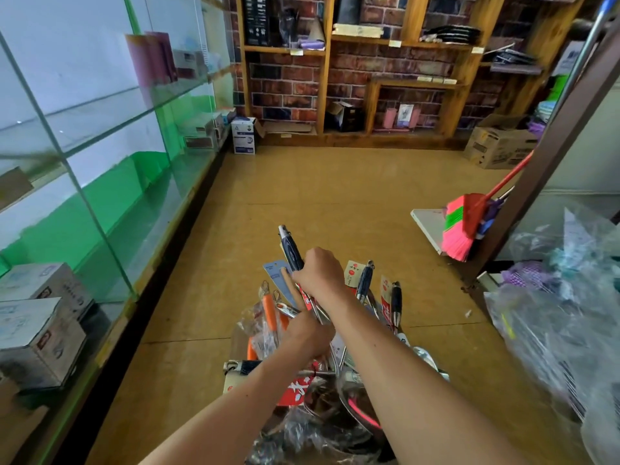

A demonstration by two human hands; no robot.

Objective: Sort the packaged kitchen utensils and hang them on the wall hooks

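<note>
Right hand: fist wrapped round the dark-blue handle of a steel-shafted packaged utensil, raised over the heap of bagged steel utensils on the tan floor. Left hand: lower, at the shafts; finger closure hidden. Judgement: stiff, light, wrapping slippery. Grasp at the handle, leaving the hanging loop free.

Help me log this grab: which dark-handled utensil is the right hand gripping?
The leftmost, tallest dark-blue handle, whose silver-capped end sticks up above the right hand. The middle dark handle and the rightmost dark handle stand untouched.
</note>
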